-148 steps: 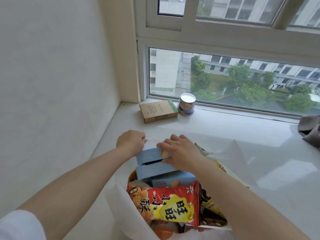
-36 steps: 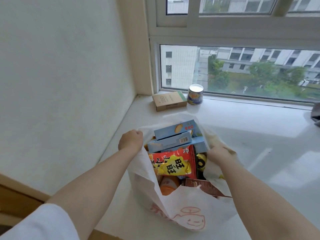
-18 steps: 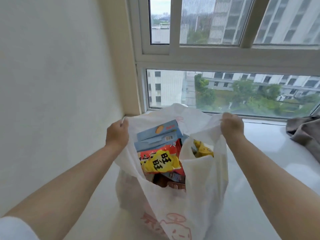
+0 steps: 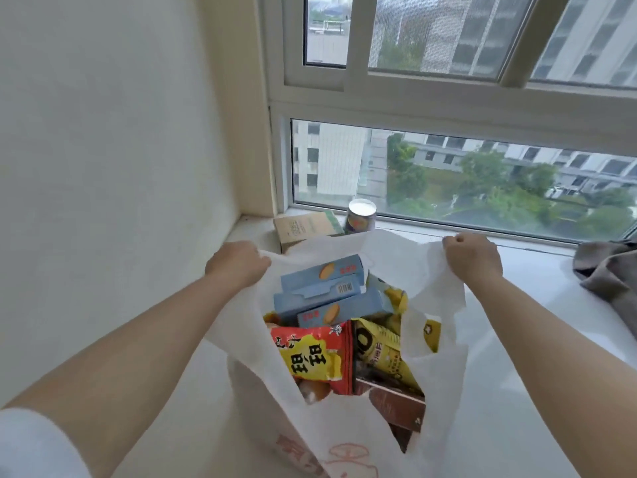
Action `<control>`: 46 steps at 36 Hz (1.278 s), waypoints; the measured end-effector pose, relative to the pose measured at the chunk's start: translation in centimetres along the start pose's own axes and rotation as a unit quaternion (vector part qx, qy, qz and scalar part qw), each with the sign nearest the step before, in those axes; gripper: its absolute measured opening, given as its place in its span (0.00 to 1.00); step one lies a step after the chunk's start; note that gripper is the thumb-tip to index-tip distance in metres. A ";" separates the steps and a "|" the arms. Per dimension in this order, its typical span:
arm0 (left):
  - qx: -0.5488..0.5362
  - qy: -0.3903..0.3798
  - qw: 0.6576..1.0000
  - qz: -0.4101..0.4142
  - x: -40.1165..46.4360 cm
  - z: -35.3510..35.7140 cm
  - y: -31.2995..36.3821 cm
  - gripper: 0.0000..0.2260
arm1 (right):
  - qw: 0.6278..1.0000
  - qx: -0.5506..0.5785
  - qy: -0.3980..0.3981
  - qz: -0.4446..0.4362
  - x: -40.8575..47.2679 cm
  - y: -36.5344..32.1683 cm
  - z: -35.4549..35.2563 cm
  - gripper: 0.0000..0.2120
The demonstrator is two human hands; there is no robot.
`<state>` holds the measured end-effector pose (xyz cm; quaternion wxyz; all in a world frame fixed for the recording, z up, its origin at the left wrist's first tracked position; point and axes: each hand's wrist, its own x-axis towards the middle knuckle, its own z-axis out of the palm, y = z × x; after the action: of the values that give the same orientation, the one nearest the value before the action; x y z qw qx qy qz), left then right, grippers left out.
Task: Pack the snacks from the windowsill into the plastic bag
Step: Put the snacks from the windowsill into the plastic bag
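Both hands grip the white plastic bag (image 4: 344, 439) by its handles: the left hand (image 4: 238, 267) is fisted round the left handle, the right hand (image 4: 472, 258) round the right one, and they pull the mouth wide apart. A second ago the fists sat low at the rim with the bag slumped on the white windowsill (image 4: 517, 391); half a second ago they had raised it, and now the bag hangs a little lower between them with its walls upright, so the load appears to have been shaken down.

Inside, three pale blue biscuit boxes (image 4: 327, 291) are stacked at the far side, a red and yellow crisp packet (image 4: 317, 357) leans in front of them, a yellow snack pouch (image 4: 386, 353) lies to its right and a brown carton (image 4: 396, 405) sits at the near edge. The bag looks nearly full.

Two snacks remain outside it: a flat brown cardboard box (image 4: 305, 227) and a small blue tin with a white lid (image 4: 361, 217), touching or just beside one another at the window glass in the corner, beyond the bag. A grey cloth (image 4: 610, 274) lies at the right edge of the sill.

My reading is that the lift settles the contents to make room, and that packing is not finished until the box and tin go in; one hand must let go of a handle to fetch them.
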<state>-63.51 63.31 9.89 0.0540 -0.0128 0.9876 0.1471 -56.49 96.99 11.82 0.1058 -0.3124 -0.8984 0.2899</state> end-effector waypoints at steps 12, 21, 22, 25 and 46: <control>0.026 -0.026 0.995 0.096 9.2 2.4 6.4 0.10 | 0.981 -0.169 -0.067 -0.061 4.1 -6.4 8.7 0.09; 0.031 -0.057 0.995 0.081 18.7 7.4 8.9 0.11 | 0.968 -0.204 -0.121 -0.077 12.9 -7.7 15.1 0.09; 0.033 -0.060 0.994 0.081 19.8 8.2 9.2 0.12 | 0.966 -0.212 -0.127 -0.080 13.9 -7.6 16.1 0.08; 0.037 -0.069 0.994 0.082 23.1 10.6 9.5 0.13 | 0.960 -0.225 -0.143 -0.090 17.0 -7.4 18.9 0.08; 0.168 -0.121 0.969 0.135 43.8 25.2 9.8 0.46 | 0.941 -0.296 -0.113 -0.120 35.9 -5.6 35.1 0.46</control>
<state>-104.80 79.63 -16.08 0.1543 0.1478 0.9768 -0.0147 -100.38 99.84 -13.00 -0.0594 -0.1847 -0.9806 0.0296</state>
